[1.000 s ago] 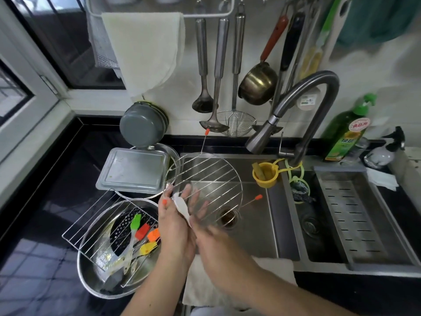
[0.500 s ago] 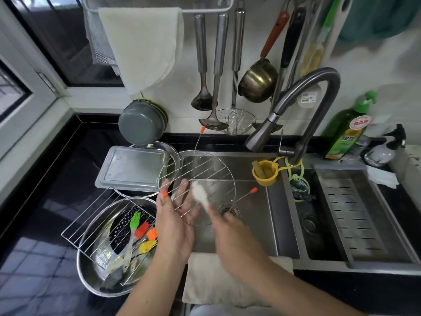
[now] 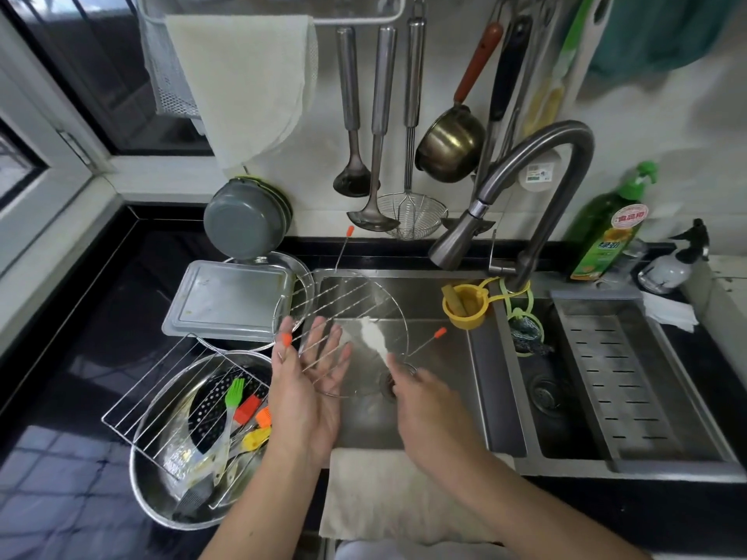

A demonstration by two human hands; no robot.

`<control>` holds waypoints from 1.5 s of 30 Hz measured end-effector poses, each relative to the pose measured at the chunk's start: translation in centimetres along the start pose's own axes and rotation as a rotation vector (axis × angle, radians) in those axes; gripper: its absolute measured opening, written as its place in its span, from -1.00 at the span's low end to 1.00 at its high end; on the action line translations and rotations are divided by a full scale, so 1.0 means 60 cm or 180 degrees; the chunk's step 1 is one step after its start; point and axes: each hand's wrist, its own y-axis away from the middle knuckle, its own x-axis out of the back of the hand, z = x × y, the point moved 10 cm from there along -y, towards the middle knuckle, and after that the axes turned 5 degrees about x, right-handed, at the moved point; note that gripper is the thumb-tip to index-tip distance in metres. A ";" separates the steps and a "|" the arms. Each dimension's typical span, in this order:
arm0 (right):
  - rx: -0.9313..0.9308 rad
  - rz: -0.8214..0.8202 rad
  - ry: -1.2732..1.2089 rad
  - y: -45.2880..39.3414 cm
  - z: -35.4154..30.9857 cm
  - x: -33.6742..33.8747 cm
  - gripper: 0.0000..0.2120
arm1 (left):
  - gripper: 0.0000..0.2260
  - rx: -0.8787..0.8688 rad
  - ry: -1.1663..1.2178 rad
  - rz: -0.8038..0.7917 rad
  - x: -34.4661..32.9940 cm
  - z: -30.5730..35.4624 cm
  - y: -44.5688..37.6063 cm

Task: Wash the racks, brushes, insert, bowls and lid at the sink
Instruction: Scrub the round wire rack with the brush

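Note:
A round wire rack (image 3: 364, 301) with orange-tipped legs stands tilted in the left sink basin (image 3: 436, 377). My left hand (image 3: 307, 386) holds it at the left rim, thumb by an orange tip, fingers spread flat behind the wires. In front of the rack, blurred, my right hand (image 3: 424, 402) grips a white cloth (image 3: 372, 337) that lies against the wires. On the counter to the left, a square wire rack (image 3: 161, 398) rests over a steel bowl (image 3: 149, 474). That bowl holds coloured silicone brushes (image 3: 242, 406) and a black perforated insert (image 3: 210, 398).
A rectangular metal lid (image 3: 230, 297) lies on a glass dish behind the bowl, and grey bowls (image 3: 242, 224) lean on the wall. The faucet (image 3: 525, 187) arches over a yellow cup (image 3: 465, 309). A drain tray (image 3: 614, 381) fills the right basin. Soap bottle (image 3: 606, 236) stands at back right.
My right hand has carried the white cloth from beside my left palm rightward and up across the rack wires. The left hand and the rack have barely shifted.

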 end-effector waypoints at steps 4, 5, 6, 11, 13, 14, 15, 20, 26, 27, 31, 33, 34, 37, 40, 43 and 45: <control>0.0930 -0.0583 -0.0307 0.052 -0.100 -0.050 -0.42 | -0.62 0.0090 0.0140 0.0051 0.001 -0.003 -0.003; 0.0838 -0.0400 -0.0306 0.035 -0.079 -0.041 -0.41 | -0.61 0.0063 0.0103 0.0035 0.002 -0.001 -0.003; 0.0524 -0.0106 -0.0193 0.007 -0.040 -0.021 -0.40 | -0.60 0.0032 0.0056 0.0013 0.001 0.001 -0.002; 0.0761 -0.0384 -0.0262 0.035 -0.073 -0.041 -0.42 | -0.61 0.0133 0.0201 0.0025 0.000 -0.001 -0.003; 0.0931 -0.0513 -0.0212 0.045 -0.085 -0.047 -0.43 | -0.61 0.0138 0.0211 0.0038 0.003 0.002 -0.004; 0.0698 -0.0264 -0.0066 0.020 -0.052 -0.030 -0.43 | -0.61 0.0132 0.0165 0.0019 0.003 0.003 -0.003; 0.0316 -0.0058 0.0006 0.001 -0.016 -0.008 -0.42 | -0.61 0.0131 0.0117 -0.0004 0.003 0.002 -0.001; 0.0802 -0.0676 -0.0187 0.055 -0.072 -0.052 -0.42 | -0.60 0.0169 0.0131 -0.0023 0.011 -0.004 0.002; 0.0436 -0.0109 -0.0181 0.014 -0.007 -0.019 -0.46 | -0.62 0.0172 0.0119 -0.0021 0.009 -0.005 0.002; 0.0703 -0.0357 -0.0226 0.038 -0.042 -0.039 -0.45 | -0.62 0.0164 0.0131 -0.0014 0.010 -0.004 0.002; 0.0336 0.0003 -0.0135 0.012 0.015 -0.004 -0.46 | -0.62 0.0130 0.0211 0.0045 0.015 -0.001 0.001; 0.0152 0.0076 -0.0176 0.008 0.039 0.006 -0.47 | -0.63 0.0130 0.0225 0.0047 0.016 0.000 0.002; 0.0400 -0.0118 -0.0097 0.023 0.018 -0.015 -0.45 | -0.63 0.0122 0.0226 0.0056 0.017 0.000 0.002; 0.0704 -0.0459 -0.0012 0.056 -0.027 -0.043 -0.42 | -0.62 0.0120 0.0279 0.0094 0.022 -0.001 -0.002; 0.0129 0.0012 -0.0079 0.015 0.051 -0.006 -0.45 | -0.63 0.0136 0.0234 0.0075 0.021 -0.005 -0.001; 0.0685 -0.0565 -0.0040 0.060 -0.007 -0.051 -0.39 | -0.62 0.0137 0.0250 0.0052 0.023 -0.005 -0.001; 0.0674 -0.0448 0.0021 0.054 0.002 -0.041 -0.39 | -0.61 0.0140 0.0309 0.0056 0.024 -0.003 -0.004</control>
